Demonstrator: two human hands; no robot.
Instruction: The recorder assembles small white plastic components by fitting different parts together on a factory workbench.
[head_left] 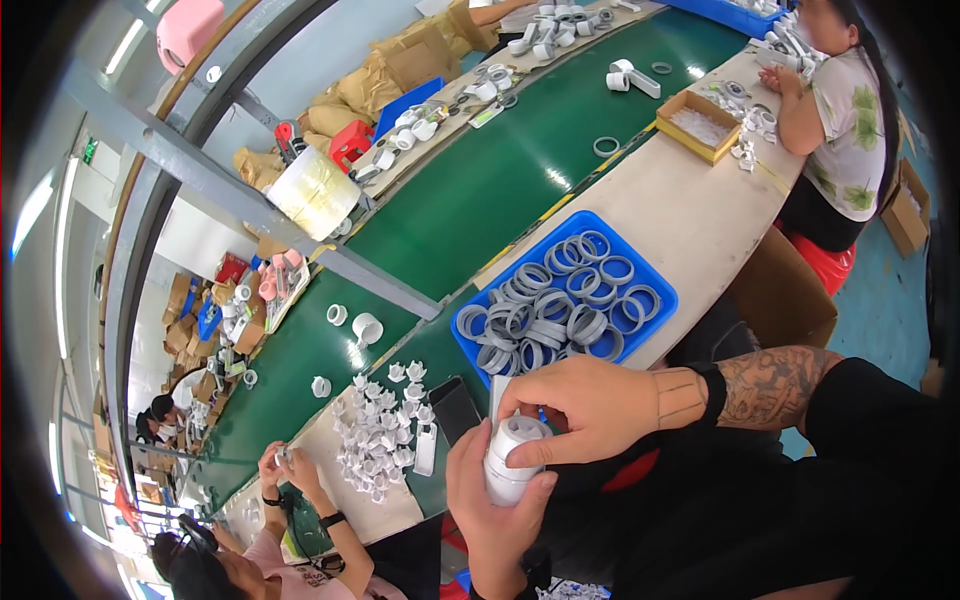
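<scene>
The view was taken from the head, angled downward; the hands were shown close, the green belt farther off.

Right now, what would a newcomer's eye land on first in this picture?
Probably the blue tray heaped with gray rings, near the center. Just below it, the left hand and right hand hold a white cylindrical part; beyond, a broad green belt cuts diagonally across the view.

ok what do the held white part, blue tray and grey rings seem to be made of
White part: probably hard moulded plastic; even colour, smooth, softly shiny surface.
Blue tray: likely moulded plastic, smooth-looking, with uniform colour and rounded corners.
Grey rings: satin-looking; uniform grey suggests plastic, though coated metal or rubber can't be ruled out.
</scene>
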